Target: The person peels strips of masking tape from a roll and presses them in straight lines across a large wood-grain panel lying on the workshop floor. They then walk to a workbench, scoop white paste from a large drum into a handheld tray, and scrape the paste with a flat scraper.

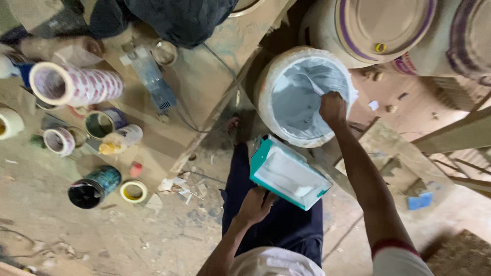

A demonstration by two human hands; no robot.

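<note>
The left hand (pixel 255 204) is gripping the near edge of a teal paint tray (pixel 287 173), holding it above the lap. The right hand (pixel 332 108) is closing its grip on a tool inside the white paint bucket (pixel 307 94) beside the dusty worktop (pixel 204 76).

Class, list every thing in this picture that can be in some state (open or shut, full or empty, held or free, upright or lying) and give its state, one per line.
Paint bucket: open, holds pale grey paint.
Right hand: closed in a grip on a tool inside the bucket.
Teal tray: held tilted, coated white inside.
Left hand: grips the tray's near edge.
Large lidded pail: shut.
Dark can: open, lying on its side.
Tape roll stack: lying sideways.
</note>
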